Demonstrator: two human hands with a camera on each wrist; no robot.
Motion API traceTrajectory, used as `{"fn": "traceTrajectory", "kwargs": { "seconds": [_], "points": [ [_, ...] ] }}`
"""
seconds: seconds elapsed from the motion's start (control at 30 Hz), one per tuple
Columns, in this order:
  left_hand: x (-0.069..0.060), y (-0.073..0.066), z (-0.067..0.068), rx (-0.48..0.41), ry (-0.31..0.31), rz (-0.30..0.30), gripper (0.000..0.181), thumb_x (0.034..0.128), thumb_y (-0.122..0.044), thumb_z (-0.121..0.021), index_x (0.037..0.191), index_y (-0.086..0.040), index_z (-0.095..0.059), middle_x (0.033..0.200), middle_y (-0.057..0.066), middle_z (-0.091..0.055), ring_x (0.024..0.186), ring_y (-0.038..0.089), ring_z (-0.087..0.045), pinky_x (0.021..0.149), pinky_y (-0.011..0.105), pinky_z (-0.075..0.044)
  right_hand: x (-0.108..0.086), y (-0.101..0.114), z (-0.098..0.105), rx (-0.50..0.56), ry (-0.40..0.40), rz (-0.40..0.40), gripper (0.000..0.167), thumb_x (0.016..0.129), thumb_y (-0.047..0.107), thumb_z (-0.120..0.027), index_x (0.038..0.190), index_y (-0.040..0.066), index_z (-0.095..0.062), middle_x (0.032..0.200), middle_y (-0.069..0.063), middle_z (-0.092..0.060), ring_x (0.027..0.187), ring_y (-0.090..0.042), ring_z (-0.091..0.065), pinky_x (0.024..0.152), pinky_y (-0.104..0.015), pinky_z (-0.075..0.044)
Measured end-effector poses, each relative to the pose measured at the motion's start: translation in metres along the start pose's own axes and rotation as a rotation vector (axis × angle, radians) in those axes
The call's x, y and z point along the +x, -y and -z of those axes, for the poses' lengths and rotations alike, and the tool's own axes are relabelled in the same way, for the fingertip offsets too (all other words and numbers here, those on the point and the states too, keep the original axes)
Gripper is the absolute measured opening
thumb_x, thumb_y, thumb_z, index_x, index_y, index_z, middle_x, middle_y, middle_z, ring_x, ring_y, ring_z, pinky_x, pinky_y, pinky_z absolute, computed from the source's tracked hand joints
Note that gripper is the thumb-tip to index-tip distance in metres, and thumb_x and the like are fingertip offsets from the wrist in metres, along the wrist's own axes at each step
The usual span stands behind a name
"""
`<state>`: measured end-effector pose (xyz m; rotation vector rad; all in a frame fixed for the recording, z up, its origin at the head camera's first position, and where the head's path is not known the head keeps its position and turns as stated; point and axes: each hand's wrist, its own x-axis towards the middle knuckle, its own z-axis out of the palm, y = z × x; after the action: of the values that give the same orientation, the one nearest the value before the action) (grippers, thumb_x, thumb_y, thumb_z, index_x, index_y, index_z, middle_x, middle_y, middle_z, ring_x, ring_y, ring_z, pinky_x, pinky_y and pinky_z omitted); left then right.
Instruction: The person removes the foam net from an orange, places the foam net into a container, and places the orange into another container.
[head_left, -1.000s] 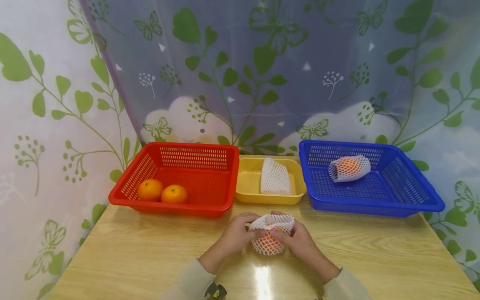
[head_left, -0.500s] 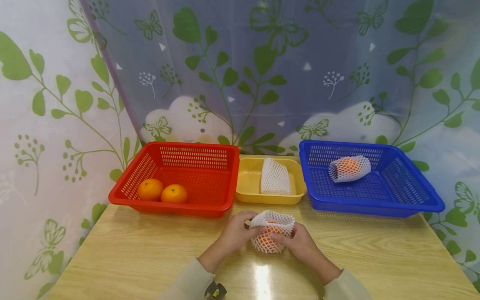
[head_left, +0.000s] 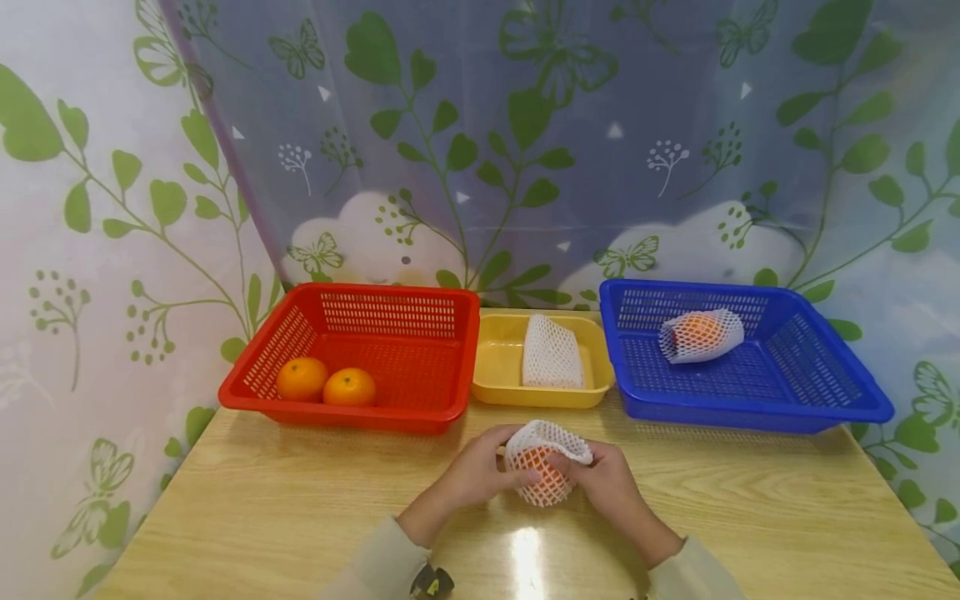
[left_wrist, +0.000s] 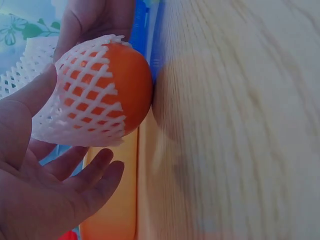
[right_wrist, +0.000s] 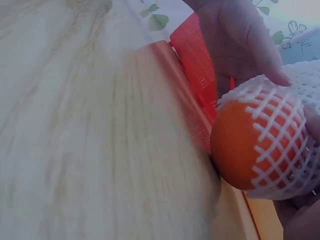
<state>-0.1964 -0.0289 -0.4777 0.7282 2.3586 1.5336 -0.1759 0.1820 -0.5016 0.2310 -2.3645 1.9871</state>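
Between my two hands is an orange partly covered by a white foam net sleeve. In both wrist views its bare bottom end sticks out of the net, close to the wooden tabletop. My left hand holds the netted fruit from the left, thumb across the front of the mesh. From the right, my right hand pinches the sleeve near its open upper rim. The far-side fingers of both hands are largely hidden in the head view.
A red basket with two oranges stands at back left. The yellow tray in the middle holds white foam netting. At back right, a blue basket contains a netted orange. A patterned curtain hangs behind.
My left thumb has shifted lower on the front of the net. My right thumb has moved up toward the sleeve's rim, and the open mouth now slants down to the right.
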Motion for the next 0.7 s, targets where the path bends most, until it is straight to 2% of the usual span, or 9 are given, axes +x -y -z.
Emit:
{"fn": "traceTrajectory", "kwargs": {
  "seconds": [0.17,0.27,0.37,0.47,0.7],
  "points": [
    [0.0013,0.0002,-0.0022,0.037,0.002,-0.014,0.059,0.0825,-0.023,-0.079,0.134,-0.008,-0.055,0.130,0.006,-0.059,0.119,0.021,-0.054,0.094,0.033,-0.050,0.0021,0.0026,-0.0028,-0.020,-0.128,-0.017,0.012,0.082,0.007,-0.077,0.082,-0.005,-0.074,0.072,-0.003,-0.070,0.065,-0.009,-0.059,0.060,-0.024,-0.051],
    [0.0018,0.0009,-0.0032,0.055,0.000,-0.017,0.058,0.0825,-0.025,-0.079,0.133,-0.008,-0.056,0.130,0.006,-0.059,0.120,0.021,-0.054,0.095,0.034,-0.049,0.0030,0.0033,-0.0042,-0.025,-0.162,-0.020,0.012,0.081,0.006,-0.078,0.081,-0.005,-0.074,0.070,-0.001,-0.069,0.063,-0.009,-0.056,0.058,-0.023,-0.049],
    [0.0015,0.0016,-0.0037,0.048,-0.005,-0.009,0.057,0.0824,-0.026,-0.079,0.132,-0.009,-0.057,0.129,0.005,-0.060,0.117,0.020,-0.055,0.093,0.031,-0.050,0.0037,0.0023,-0.0045,-0.014,-0.142,-0.001,0.013,0.081,0.006,-0.078,0.086,-0.006,-0.073,0.075,-0.004,-0.071,0.067,-0.008,-0.060,0.062,-0.024,-0.052],
    [0.0009,0.0015,-0.0032,0.024,-0.012,0.000,0.056,0.0824,-0.025,-0.079,0.131,-0.008,-0.057,0.126,0.005,-0.061,0.114,0.019,-0.056,0.090,0.027,-0.051,0.0033,0.0015,-0.0039,-0.015,-0.095,0.037,0.018,0.082,0.006,-0.077,0.095,-0.005,-0.072,0.086,-0.009,-0.072,0.078,-0.009,-0.064,0.071,-0.025,-0.054],
    [0.0001,0.0013,-0.0013,0.025,-0.029,0.024,0.051,0.0831,-0.024,-0.078,0.129,-0.009,-0.060,0.121,0.006,-0.061,0.107,0.018,-0.058,0.083,0.023,-0.052,0.0019,-0.0002,-0.0028,0.015,0.010,0.075,0.041,0.087,0.007,-0.072,0.124,-0.002,-0.057,0.114,-0.015,-0.064,0.101,-0.009,-0.061,0.087,-0.025,-0.052]
  ]
}}
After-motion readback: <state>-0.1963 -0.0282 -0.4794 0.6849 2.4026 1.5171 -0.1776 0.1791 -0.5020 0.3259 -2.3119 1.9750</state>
